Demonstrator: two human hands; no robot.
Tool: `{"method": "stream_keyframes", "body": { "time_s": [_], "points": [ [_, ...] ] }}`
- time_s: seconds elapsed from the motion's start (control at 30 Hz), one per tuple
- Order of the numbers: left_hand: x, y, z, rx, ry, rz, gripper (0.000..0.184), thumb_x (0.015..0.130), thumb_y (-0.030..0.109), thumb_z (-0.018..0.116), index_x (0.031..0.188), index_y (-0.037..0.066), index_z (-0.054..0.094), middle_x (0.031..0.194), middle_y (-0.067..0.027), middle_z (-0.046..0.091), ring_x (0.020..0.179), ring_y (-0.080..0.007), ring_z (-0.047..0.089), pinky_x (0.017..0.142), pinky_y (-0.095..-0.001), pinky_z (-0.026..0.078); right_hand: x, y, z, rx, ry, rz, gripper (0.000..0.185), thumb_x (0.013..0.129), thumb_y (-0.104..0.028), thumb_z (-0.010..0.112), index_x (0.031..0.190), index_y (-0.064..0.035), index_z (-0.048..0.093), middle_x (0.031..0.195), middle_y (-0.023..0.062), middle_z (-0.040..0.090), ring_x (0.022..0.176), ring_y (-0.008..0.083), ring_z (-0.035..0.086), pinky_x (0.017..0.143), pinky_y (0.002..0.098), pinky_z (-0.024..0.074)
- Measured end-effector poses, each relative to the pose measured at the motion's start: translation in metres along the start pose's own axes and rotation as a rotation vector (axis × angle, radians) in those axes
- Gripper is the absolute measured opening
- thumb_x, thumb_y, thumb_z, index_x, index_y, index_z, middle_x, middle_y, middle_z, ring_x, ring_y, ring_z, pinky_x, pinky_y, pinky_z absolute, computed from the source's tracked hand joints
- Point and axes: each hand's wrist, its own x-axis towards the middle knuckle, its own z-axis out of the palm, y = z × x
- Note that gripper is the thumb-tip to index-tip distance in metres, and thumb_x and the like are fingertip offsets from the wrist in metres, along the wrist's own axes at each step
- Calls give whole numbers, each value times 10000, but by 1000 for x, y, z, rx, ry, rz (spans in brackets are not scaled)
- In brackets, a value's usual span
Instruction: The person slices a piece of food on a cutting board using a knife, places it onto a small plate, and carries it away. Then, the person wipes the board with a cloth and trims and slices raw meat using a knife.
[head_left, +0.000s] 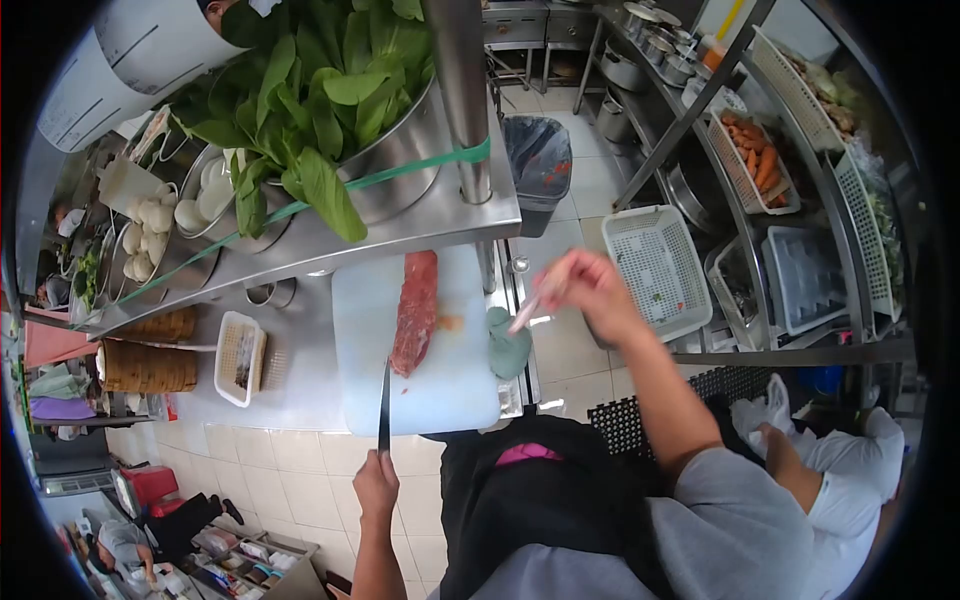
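Observation:
A long piece of raw red meat (416,310) lies lengthwise on the white cutting board (465,385). My left hand (376,485) is closed around the handle of a knife (385,410), whose blade points away from me, its tip at the near end of the meat. Raised off to the right of the board is my right hand (590,290), its fingers pinched on a thin pale pink strip (525,313). The strip is blurred, so I cannot tell just what it is. Beneath it, a crumpled green cloth (508,345) sits at the board's right edge.
A steel shelf (430,225) overhangs the far side, bearing a pot of leafy greens (330,110) and bowls. Left of the board stands a small white basket (240,358). On the right are a white crate (657,270), racks and a lined bin (538,165). Another person (840,480) is close on my right.

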Motion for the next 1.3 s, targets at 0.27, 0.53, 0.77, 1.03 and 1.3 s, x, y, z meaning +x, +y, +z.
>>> {"method": "stream_keyframes", "body": {
  "time_s": [0.27,0.53,0.77,1.03,1.3],
  "points": [
    [-20,9,10,-146,10,-74,225,1082,196,564,961,10,607,759,-249,684,710,-482,684,597,-539,520,180,17,-157,-1476,371,133,524,866,-248,794,1306,-10,639,1235,249,720,1110,421,711,944,500,568],
    [-44,-5,27,-529,108,-356,322,1123,261,539,930,4,568,633,-98,589,527,-198,586,504,-357,443,34,115,56,-801,-272,131,253,869,-143,728,1108,-63,750,1010,122,745,912,264,723,827,412,585],
    [-37,-22,65,-468,182,-201,323,1128,288,516,920,43,558,615,-2,528,477,-96,537,448,-285,426,56,232,120,-1226,-126,-136,503,832,-98,700,1320,-11,611,1288,242,579,1100,444,621,987,492,553],
    [-35,-8,55,-701,196,-271,292,1122,267,521,960,27,562,618,-10,539,471,-93,534,451,-287,438,35,216,125,-1221,-312,-126,166,809,-41,669,973,-22,692,1116,200,632,992,399,680,886,497,576],
    [-42,-3,47,-739,148,-368,289,1113,265,534,984,14,596,624,-41,571,495,-130,574,483,-317,457,12,166,104,-736,-245,131,127,795,-51,770,903,-9,717,868,94,691,824,215,706,783,339,585]
  ]
}}
